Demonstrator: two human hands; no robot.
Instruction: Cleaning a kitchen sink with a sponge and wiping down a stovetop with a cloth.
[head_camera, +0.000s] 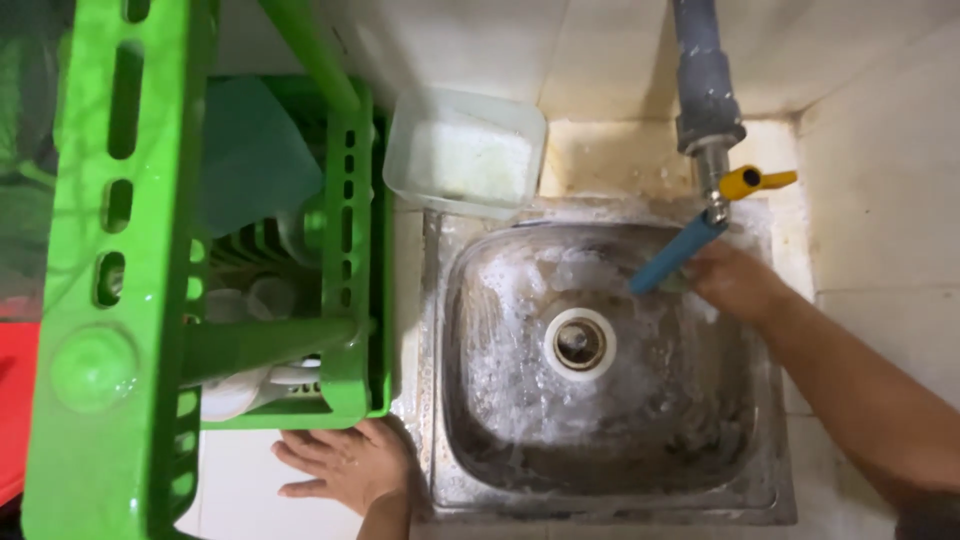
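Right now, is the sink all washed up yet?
Nearly. The dishes already sit in the green rack, and the basin holds none. The right hand holds the blue spout over the sink; the left hand rests flat alongside. Suds still coat the basin.

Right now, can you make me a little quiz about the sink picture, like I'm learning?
1. True or false: the left hand lies flat on the counter beside the green dish rack.
2. What is the right hand nearest to? A) the blue spout B) the clear plastic tub C) the drain
3. Fill in: the tap's small lever is coloured ____.

Key: 1 true. 2 A, at the spout's lower end above the foamy steel sink. 3 yellow.
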